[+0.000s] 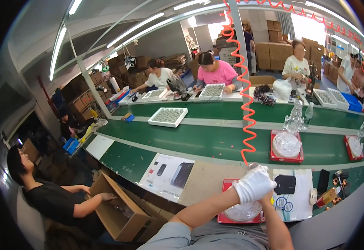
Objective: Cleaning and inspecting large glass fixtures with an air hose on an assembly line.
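Observation:
My left hand (253, 186), in a white glove, is closed just above a red tray (222, 218) at the table's near edge. Above its knuckles shows the rounded clear top of an object (253, 166); what the glove grips is mostly hidden. The coiled red air hose (248, 125) comes down to the same spot. My right hand (268, 197) is close against the glove, its fingers hidden behind it. Under both hands, a round clear plastic piece (242, 212) sits in the red tray.
Across the green belt stands another red tray (273, 157) with clear parts. A printed sheet (167, 175) lies left; a black phone (323, 180) and a tape roll sit right. At left a person holds a cardboard box (121, 212). Several people work opposite.

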`<state>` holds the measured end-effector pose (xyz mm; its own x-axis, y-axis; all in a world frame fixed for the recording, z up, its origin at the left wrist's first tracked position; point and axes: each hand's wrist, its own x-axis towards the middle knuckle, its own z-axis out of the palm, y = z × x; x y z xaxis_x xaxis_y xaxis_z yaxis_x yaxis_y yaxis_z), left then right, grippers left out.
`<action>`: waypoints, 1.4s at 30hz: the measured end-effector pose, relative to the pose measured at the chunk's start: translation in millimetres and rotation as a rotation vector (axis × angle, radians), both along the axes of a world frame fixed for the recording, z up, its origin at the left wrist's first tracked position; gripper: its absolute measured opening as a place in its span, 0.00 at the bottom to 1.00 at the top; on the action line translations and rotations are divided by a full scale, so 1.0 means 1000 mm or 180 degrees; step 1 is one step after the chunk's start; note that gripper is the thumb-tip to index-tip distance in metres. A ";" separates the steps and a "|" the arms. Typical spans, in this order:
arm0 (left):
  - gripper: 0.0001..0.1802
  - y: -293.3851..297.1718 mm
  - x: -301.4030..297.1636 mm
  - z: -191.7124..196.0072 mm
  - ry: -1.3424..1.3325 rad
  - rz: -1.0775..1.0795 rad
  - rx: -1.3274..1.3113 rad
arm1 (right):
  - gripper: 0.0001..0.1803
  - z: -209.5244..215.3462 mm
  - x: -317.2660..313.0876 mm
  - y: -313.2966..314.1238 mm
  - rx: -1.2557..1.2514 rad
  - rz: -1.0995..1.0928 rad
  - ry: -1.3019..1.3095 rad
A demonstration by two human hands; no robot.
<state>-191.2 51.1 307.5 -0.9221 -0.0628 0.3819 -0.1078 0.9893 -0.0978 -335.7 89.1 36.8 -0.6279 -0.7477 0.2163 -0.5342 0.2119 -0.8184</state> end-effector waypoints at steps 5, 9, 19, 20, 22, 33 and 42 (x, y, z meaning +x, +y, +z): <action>0.08 0.007 0.029 -0.023 -0.0251 -0.0903 0.1051 | 0.21 0.048 -0.031 0.004 0.0427 0.0280 0.0664; 0.08 0.015 0.111 -0.065 0.0169 -0.0073 0.3474 | 0.08 0.141 -0.037 0.057 -0.0228 0.0540 -0.0693; 0.21 0.053 0.164 -0.227 0.0653 0.2710 0.4342 | 0.10 0.137 0.027 0.138 -0.1848 0.1011 -0.1955; 0.21 0.051 0.157 -0.228 0.0265 0.2864 0.3974 | 0.09 0.133 0.030 0.137 -0.1765 0.1048 -0.1706; 0.22 0.051 0.152 -0.231 -0.0115 0.3025 0.3594 | 0.08 0.128 0.034 0.135 -0.1595 0.1108 -0.1840; 0.25 0.052 0.140 -0.236 -0.0704 0.3266 0.2730 | 0.06 0.100 0.095 0.110 -0.2026 0.1659 -0.2663; 0.35 0.050 0.149 -0.249 -0.0206 0.3188 0.4002 | 0.08 0.114 0.047 0.135 -0.2260 0.1070 -0.2521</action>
<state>-42.4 100.7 58.3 -0.3311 -0.8495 -0.4108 -0.7574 -0.0204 0.6526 -288.8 224.2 151.1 -0.5666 -0.7712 0.2903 0.2501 -0.4966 -0.8311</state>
